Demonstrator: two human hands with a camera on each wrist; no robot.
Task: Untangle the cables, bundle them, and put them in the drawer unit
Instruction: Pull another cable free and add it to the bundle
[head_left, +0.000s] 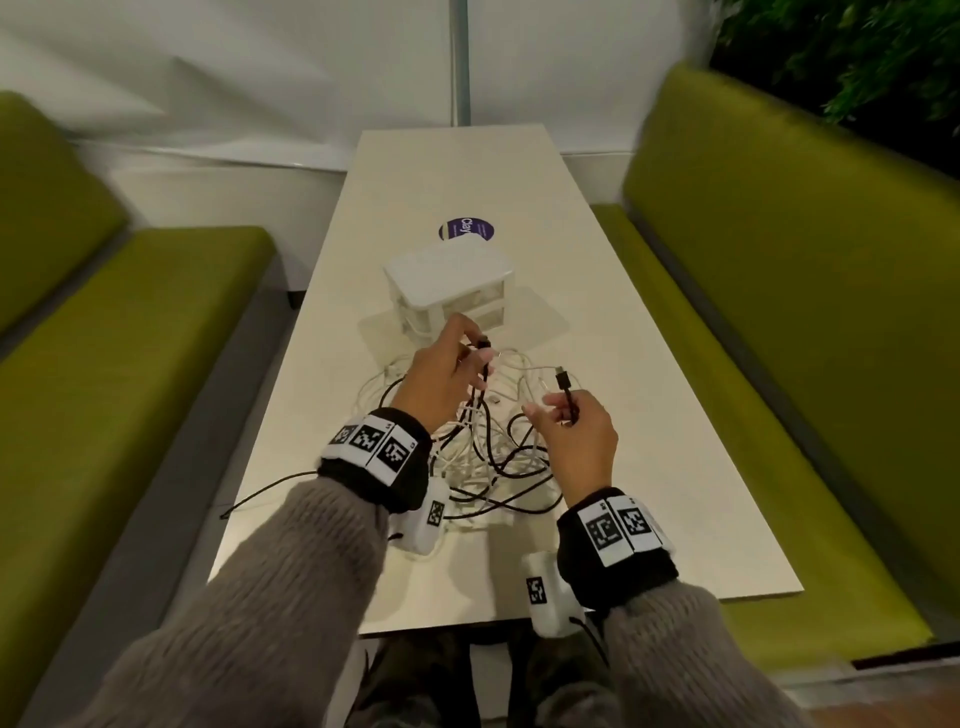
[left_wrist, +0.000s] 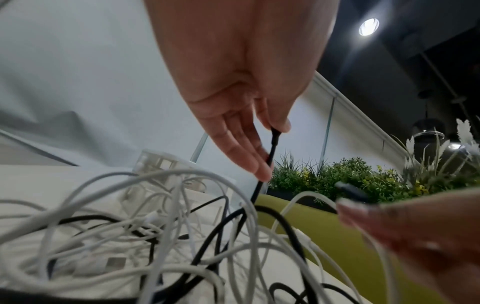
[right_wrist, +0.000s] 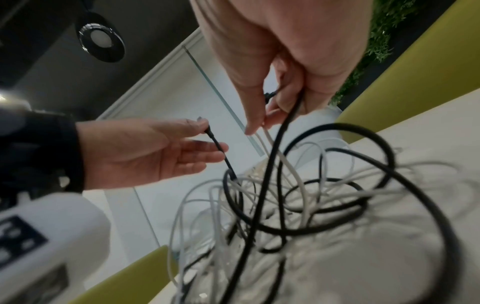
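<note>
While two green benches (head_left: 810, 291) flank it on either side, a long pale table (head_left: 649, 457) runs away from the person toward a white wall, and it carries everything the task concerns. Farther along its middle stands the drawer unit (head_left: 451, 285), a small translucent white box with its stacked drawer fronts facing the person, and just behind it lies a round dark sticker (head_left: 466, 229). Between the unit and the near edge sprawls the tangle of cables (head_left: 483, 457), white and black strands looped over and through one another on the tabletop, one black strand trailing off the left edge. Above this heap both hands are raised, each wrist wrapped in a black band with printed square markers. The left hand (head_left: 441, 379) pinches one end of a black cable (left_wrist: 262, 181) between thumb and forefinger, its other fingers extended and relaxed beside the strand, which drops straight into the tangle. The right hand (head_left: 574, 434) has its fingers curled around the other black end, whose plug (head_left: 563, 378) sticks up above the knuckles; a white strand (right_wrist: 283, 162) also passes through that grip.
</note>
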